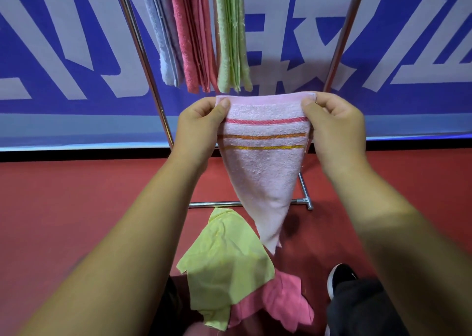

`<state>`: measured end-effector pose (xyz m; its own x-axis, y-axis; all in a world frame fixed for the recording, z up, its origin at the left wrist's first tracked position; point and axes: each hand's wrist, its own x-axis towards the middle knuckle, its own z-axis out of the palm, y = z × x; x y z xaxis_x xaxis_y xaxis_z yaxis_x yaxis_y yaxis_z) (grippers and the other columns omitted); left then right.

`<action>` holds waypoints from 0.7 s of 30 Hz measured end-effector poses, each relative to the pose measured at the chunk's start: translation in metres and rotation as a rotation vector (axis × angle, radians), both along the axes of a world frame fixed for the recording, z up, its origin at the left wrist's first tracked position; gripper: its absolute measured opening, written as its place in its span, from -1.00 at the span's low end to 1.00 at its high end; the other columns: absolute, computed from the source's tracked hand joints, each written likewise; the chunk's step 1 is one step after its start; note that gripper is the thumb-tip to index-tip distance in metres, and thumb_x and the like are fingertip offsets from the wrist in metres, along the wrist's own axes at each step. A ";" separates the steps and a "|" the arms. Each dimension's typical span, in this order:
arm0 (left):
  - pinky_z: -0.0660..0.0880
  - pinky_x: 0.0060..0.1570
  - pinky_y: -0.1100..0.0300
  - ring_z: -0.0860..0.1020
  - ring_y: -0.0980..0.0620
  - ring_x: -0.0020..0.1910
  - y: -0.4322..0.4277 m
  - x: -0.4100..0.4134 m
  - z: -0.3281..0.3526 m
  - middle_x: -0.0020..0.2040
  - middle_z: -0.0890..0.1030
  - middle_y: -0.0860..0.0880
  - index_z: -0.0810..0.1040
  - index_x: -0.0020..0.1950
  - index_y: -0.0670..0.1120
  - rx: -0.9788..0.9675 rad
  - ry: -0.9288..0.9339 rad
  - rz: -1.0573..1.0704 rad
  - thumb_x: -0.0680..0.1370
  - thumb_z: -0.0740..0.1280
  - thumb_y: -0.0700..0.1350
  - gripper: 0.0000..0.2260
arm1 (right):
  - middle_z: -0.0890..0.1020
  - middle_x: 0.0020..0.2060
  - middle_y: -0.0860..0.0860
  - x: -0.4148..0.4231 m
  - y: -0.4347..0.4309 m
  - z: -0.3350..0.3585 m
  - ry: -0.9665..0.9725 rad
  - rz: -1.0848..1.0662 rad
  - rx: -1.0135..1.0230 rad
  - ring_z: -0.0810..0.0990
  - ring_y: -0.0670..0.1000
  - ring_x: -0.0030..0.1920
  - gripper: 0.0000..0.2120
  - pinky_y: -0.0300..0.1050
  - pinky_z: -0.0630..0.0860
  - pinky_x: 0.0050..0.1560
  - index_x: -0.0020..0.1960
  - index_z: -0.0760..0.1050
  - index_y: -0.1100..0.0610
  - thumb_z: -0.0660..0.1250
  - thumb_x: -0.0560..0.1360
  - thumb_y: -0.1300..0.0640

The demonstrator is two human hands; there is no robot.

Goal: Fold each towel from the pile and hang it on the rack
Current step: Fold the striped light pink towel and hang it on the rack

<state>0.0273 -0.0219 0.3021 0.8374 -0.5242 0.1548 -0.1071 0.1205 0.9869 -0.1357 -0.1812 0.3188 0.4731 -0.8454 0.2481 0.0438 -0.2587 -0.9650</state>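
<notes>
The left hand [201,121] pinches the upper left corner of a pale pink striped towel [263,167]; the right hand [334,124] pinches its upper right corner. It hangs before the metal rack [143,55], above a yellow cloth [224,264] and pink cloth [275,302] on the red floor [76,208].

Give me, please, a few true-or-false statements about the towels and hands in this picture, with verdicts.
1. The left hand and the right hand pinch the striped towel by its top corners. True.
2. The striped towel already hangs on the rack. False: it is held up in front of it.
3. A green towel hangs on the rack. True.
4. The yellow cloth on the floor lies under the pink cloth. False: it lies over it.
</notes>
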 end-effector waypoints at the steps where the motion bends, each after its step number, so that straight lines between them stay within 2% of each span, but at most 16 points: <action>1: 0.61 -0.01 -0.01 0.64 0.03 -0.14 0.000 -0.001 0.000 -0.14 0.72 0.01 0.75 0.03 -0.08 0.003 0.017 0.001 0.67 0.41 -0.07 -0.85 | 0.78 -0.17 -0.12 0.000 -0.001 -0.001 0.000 0.000 0.010 0.67 -0.12 -0.14 -0.86 -0.01 0.63 0.00 0.03 0.77 0.01 0.43 0.57 0.08; 4: 0.63 -0.10 0.03 0.61 0.04 -0.22 -0.003 -0.003 0.000 -0.24 0.69 0.03 0.73 0.01 -0.11 0.010 0.032 0.017 0.67 0.41 -0.09 -0.85 | 0.78 -0.17 -0.07 0.001 0.000 -0.004 0.010 0.006 0.028 0.67 -0.07 -0.15 -0.85 0.13 0.67 0.03 0.02 0.78 0.00 0.42 0.57 0.08; 7: 0.67 0.05 -0.23 0.63 -0.03 -0.18 -0.006 -0.007 -0.004 -0.20 0.71 -0.04 0.73 -0.03 -0.09 0.014 0.054 0.019 0.65 0.43 -0.07 -0.86 | 0.76 -0.20 -0.01 0.005 0.003 -0.009 0.020 0.007 0.033 0.67 -0.04 -0.15 -0.84 0.32 0.69 0.10 0.02 0.77 -0.01 0.41 0.56 0.01; 9: 0.67 0.07 -0.34 0.64 -0.07 -0.16 -0.009 -0.011 -0.007 -0.14 0.72 -0.09 0.74 -0.04 -0.09 0.021 0.062 0.021 0.64 0.44 -0.07 -0.86 | 0.75 -0.16 0.14 0.008 0.008 -0.012 0.033 0.007 0.028 0.64 -0.01 -0.15 -0.83 0.36 0.67 0.07 0.02 0.76 -0.03 0.41 0.55 -0.03; 11: 0.66 0.05 -0.37 0.67 -0.11 -0.14 -0.013 -0.017 -0.008 -0.10 0.74 -0.10 0.74 -0.04 -0.10 0.034 0.058 0.023 0.63 0.44 -0.06 -0.86 | 0.74 -0.12 0.15 0.010 0.014 -0.015 0.048 0.001 0.007 0.62 -0.05 -0.17 -0.84 0.24 0.69 0.06 0.02 0.75 -0.02 0.41 0.57 -0.02; 14: 0.68 0.05 -0.32 0.74 -0.22 -0.02 -0.019 -0.028 -0.013 -0.06 0.77 -0.13 0.73 -0.05 -0.08 0.055 0.027 0.023 0.62 0.43 -0.06 -0.86 | 0.76 -0.11 0.04 0.012 0.022 -0.019 0.045 -0.024 -0.021 0.61 -0.14 -0.18 -0.87 -0.07 0.63 -0.04 0.04 0.75 0.03 0.41 0.62 0.08; 18: 0.67 0.06 -0.30 0.74 -0.25 0.03 -0.026 -0.043 -0.019 -0.08 0.78 -0.12 0.75 -0.01 -0.07 0.044 0.017 0.002 0.62 0.43 -0.05 -0.87 | 0.74 -0.26 -0.20 0.015 0.032 -0.021 0.012 -0.008 0.021 0.64 -0.28 -0.23 -0.85 -0.36 0.54 -0.17 0.06 0.74 0.04 0.39 0.64 0.20; 21: 0.66 0.10 -0.31 0.75 -0.25 0.01 -0.031 -0.049 -0.023 -0.06 0.78 -0.11 0.75 0.02 0.00 0.059 0.016 -0.023 0.61 0.41 0.04 -0.84 | 0.74 -0.28 -0.24 0.015 0.041 -0.020 0.010 0.033 0.041 0.66 -0.33 -0.25 -0.81 -0.44 0.50 -0.24 0.07 0.75 0.05 0.37 0.65 0.22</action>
